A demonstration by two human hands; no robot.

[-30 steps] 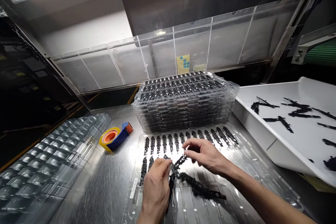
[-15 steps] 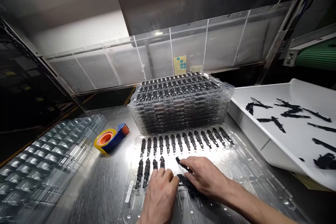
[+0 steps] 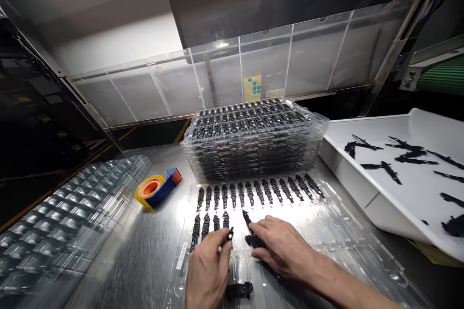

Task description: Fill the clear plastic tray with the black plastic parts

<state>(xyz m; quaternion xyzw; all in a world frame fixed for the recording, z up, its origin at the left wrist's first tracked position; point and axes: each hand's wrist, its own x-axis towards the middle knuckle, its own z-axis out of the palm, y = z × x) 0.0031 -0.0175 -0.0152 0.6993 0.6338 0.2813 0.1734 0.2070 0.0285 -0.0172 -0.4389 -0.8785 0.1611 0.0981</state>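
A clear plastic tray lies on the steel bench in front of me, its far row filled with small black parts. My left hand pinches a black part over the second row, beside the few parts seated there. My right hand lies palm down on the tray, fingers curled over a strip of joined black parts. Another black piece rests in the tray just below my left hand.
A stack of filled clear trays stands behind the open tray. A yellow and blue tape dispenser sits to the left, by a pile of empty clear trays. A white bin with loose black parts is at right.
Both hands lowered from above the tray onto it. The long black strip that hung between them now lies under my right hand, and my left hand has pulled a single part away.
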